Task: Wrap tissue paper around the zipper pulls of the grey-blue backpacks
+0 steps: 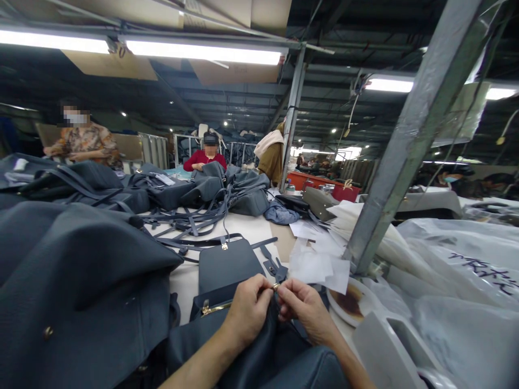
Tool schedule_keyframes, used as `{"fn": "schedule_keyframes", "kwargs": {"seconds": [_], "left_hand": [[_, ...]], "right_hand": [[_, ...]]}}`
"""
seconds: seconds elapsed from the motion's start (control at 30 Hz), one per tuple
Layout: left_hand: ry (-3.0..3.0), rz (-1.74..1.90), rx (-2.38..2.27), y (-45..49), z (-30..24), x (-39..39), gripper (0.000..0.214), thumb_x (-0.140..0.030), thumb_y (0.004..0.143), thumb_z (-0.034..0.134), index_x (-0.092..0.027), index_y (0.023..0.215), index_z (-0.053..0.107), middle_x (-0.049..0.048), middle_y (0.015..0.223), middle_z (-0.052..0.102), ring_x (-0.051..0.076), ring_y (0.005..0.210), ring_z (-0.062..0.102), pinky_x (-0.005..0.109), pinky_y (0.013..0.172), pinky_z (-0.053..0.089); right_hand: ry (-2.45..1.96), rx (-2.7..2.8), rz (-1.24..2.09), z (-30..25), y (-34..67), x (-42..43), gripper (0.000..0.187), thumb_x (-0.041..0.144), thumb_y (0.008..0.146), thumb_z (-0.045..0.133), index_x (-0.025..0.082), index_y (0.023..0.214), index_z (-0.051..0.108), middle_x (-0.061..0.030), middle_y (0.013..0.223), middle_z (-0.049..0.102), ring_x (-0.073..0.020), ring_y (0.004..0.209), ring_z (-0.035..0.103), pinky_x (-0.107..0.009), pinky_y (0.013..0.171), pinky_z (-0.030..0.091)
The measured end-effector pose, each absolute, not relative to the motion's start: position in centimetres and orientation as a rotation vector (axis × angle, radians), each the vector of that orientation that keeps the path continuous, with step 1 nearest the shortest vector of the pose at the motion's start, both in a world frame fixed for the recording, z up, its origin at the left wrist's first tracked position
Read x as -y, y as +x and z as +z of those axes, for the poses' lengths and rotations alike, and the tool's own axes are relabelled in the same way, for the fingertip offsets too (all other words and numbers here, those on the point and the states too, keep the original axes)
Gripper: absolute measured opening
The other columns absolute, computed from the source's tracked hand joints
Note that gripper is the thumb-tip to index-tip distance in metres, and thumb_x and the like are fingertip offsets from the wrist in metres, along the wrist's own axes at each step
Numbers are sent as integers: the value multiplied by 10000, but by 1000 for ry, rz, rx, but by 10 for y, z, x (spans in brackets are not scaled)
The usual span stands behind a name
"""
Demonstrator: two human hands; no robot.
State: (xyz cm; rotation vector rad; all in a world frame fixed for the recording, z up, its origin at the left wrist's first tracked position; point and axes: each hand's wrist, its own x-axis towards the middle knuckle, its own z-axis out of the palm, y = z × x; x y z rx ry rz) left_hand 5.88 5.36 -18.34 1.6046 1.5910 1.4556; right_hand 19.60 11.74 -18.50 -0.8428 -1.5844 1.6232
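Note:
Both my hands are pinched together over a dark blue-grey bag point(300, 356) lying in front of me. Between the fingertips shows a small gold metal fitting point(276, 287). My left hand point(249, 308) grips it from the left, thumb against index finger. From the other side my right hand point(304, 305) pinches the same piece, its other fingers curled. A gold zipper point(217, 308) runs along the bag beside my left wrist. Just beyond lie the bag's flap point(229, 262) with a gold clasp and a short dark strap tab point(274, 267). Fingers hide part of the fitting.
A large dark bag point(81, 281) bulges at the left. Loose straps point(198, 221) and more bags point(247, 192) cover the table's far side. Right of me are white paper sheets point(312, 259), a stained round dish point(348, 302), a metal post point(405, 140) and plastic wrapping point(466, 270). Co-workers sit beyond.

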Motion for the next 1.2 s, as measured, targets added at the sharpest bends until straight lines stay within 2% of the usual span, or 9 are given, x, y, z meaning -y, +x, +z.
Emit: {"fn": "schedule_keyframes", "kwargs": {"seconds": [0.2, 0.3, 0.47, 0.6, 0.67, 0.77, 0.9, 1.1, 1.2], "left_hand": [[1207, 1415, -1327, 56, -187, -64, 63, -215, 724, 519, -160, 722, 550, -61, 560, 477, 72, 473, 353, 200, 485, 284], [1083, 1407, -1287, 56, -189, -65, 124, -278, 693, 571, -163, 718, 531, -80, 526, 460, 50, 425, 312, 185, 435, 227], [998, 1398, -1251, 57, -185, -60, 247, -390, 684, 616, -170, 747, 522, -72, 551, 503, 40, 395, 338, 177, 385, 207], [928, 1317, -1175, 54, -182, -59, 290, -399, 646, 658, -158, 740, 527, -62, 588, 529, 21, 390, 325, 171, 366, 180], [906, 1320, -1164, 54, -183, -60, 295, -395, 643, 676, -157, 734, 527, -66, 560, 521, 24, 389, 343, 169, 370, 196], [858, 1382, -1134, 54, -187, -61, 298, -380, 644, 708, -157, 723, 527, -70, 512, 511, 34, 386, 367, 169, 378, 221], [771, 1459, -1046, 55, -188, -61, 337, -399, 650, 736, -163, 699, 500, -74, 528, 499, 23, 376, 349, 177, 372, 201], [705, 1465, -997, 50, -184, -62, 344, -371, 660, 750, -161, 697, 480, -58, 587, 503, 20, 397, 369, 177, 372, 209], [686, 1462, -988, 48, -184, -62, 330, -347, 674, 746, -163, 707, 474, -53, 614, 507, 19, 409, 369, 170, 374, 203]], "right_hand": [[-868, 1884, 1173, -183, 199, -118, 313, 465, 769, 609, 211, 619, 504, 72, 507, 477, -101, 456, 485, -233, 475, 387], [-863, 1952, 1089, -184, 199, -119, 250, 399, 768, 584, 216, 618, 505, 66, 508, 473, -108, 475, 473, -236, 483, 370], [-821, 1892, 1295, -185, 196, -119, 240, 416, 746, 564, 220, 628, 491, 64, 532, 475, -102, 459, 451, -238, 482, 369], [-915, 1993, 1013, -183, 197, -117, 194, 341, 721, 557, 224, 588, 476, 68, 507, 430, -111, 496, 412, -242, 499, 327], [-901, 2014, 1038, -183, 196, -116, 190, 350, 724, 541, 231, 596, 464, 69, 509, 432, -114, 487, 417, -245, 498, 334], [-887, 2044, 1193, -185, 194, -117, 191, 390, 742, 485, 243, 622, 459, 64, 514, 457, -125, 458, 440, -254, 488, 359], [-1143, 2013, 755, -189, 197, -123, 195, 337, 706, 491, 252, 546, 421, 32, 501, 461, -160, 512, 463, -283, 545, 339], [-1329, 2001, 476, -189, 209, -127, 368, 505, 852, 447, 253, 586, 488, -7, 534, 581, -200, 548, 553, -293, 545, 332], [-1428, 2069, 240, -190, 213, -127, 237, 301, 864, 402, 236, 770, 610, -66, 767, 714, -235, 711, 645, -303, 594, 376]]}}
